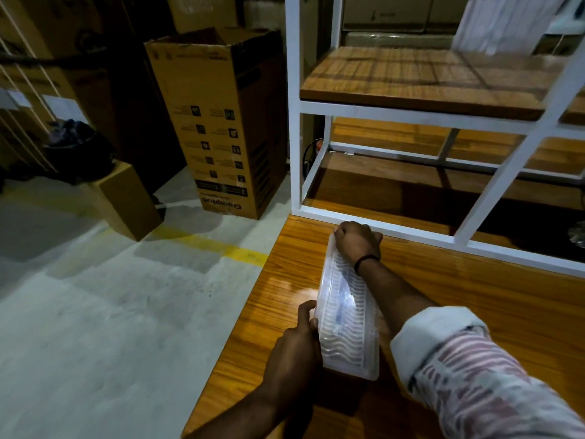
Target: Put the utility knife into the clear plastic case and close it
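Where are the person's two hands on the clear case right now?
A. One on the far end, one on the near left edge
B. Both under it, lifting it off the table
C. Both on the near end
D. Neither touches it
A: the right hand presses the far end of the case, the left hand holds its near left edge, on the table.

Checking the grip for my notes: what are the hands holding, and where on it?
Both hold the clear plastic case on the table: left hand at its near left edge, right hand pressing its far end.

Two hands (357,242), one case (346,315), (two boxes (221,122)).
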### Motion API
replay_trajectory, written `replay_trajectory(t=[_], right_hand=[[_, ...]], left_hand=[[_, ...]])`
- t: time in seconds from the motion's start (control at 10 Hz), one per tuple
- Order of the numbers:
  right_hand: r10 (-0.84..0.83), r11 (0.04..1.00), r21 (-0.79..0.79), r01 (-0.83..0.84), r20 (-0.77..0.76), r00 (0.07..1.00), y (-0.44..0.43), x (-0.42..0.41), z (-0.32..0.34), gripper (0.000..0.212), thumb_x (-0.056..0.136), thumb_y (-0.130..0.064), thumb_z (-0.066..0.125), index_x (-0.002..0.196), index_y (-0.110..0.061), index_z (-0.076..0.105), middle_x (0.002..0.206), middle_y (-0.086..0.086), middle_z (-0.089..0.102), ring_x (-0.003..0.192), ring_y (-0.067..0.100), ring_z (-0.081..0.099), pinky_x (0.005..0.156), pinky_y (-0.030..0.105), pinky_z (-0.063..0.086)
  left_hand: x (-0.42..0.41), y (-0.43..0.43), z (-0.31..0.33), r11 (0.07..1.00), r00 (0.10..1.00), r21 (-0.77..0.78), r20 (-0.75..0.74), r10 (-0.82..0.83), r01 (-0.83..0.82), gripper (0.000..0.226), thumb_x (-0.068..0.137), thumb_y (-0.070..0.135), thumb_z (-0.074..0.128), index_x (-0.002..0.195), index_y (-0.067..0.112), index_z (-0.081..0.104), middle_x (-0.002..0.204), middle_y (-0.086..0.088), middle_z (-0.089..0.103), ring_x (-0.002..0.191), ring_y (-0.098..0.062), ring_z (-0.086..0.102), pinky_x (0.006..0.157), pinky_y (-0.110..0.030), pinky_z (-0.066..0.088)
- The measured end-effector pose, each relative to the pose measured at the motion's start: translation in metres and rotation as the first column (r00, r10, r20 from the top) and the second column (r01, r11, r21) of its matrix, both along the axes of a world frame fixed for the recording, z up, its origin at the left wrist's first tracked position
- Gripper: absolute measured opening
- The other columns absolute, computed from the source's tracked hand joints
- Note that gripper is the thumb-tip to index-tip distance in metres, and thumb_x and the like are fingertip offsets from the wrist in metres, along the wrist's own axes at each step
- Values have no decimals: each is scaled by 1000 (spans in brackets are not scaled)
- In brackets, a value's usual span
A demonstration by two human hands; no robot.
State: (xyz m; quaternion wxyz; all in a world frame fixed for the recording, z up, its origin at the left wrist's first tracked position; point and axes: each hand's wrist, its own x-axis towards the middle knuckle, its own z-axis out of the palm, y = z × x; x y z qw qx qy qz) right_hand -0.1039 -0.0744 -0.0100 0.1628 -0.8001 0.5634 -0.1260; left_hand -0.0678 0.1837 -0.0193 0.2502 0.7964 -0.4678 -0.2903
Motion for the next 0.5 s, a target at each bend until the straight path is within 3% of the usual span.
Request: replay_trajectory(t=[0.1, 0.2, 0.4, 0.5], right_hand=[[74, 990, -123, -74, -10, 997, 12, -4, -1, 31, 97, -37, 42, 108, -23, 68, 115, 6, 67, 114, 33, 58, 104, 50, 36], [189, 962, -189, -199, -67, 980, 35, -13, -7, 42, 93, -35, 39, 124, -19, 63, 125, 7, 66, 120, 30, 57, 107, 45, 39], [240, 949, -185, -254, -99, 966, 97, -41, -19, 55, 100, -38, 34, 149, -13, 43, 158, 13, 39, 148, 30, 32, 123, 45, 20], [273, 938, -206, -279, -57, 960, 107, -49, -22, 62, 98, -44, 26, 147, -13, 46, 158, 13, 39, 149, 30, 33, 124, 45, 21]], left_hand=[[-1, -1, 0, 1000, 1000, 9, 28, -12, 12, 43, 108, 33, 36, 149, 35, 22, 100, -15, 77, 93, -39, 72, 67, -38, 43], [-1, -2, -6, 1000, 994, 12, 114, -2, 1, 42, 109, 33, 32, 150, 34, 21, 102, -16, 76, 97, -39, 72, 73, -41, 48], [1, -5, -2, 998, 977, 28, 203, -61, 56, 47, 107, 39, 32, 152, 33, 21, 104, -14, 76, 100, -38, 73, 79, -41, 53], [7, -7, 9, 991, 959, 78, 256, -121, 105, 47, 104, 43, 35, 149, 34, 25, 118, -13, 71, 110, -38, 70, 86, -42, 53]])
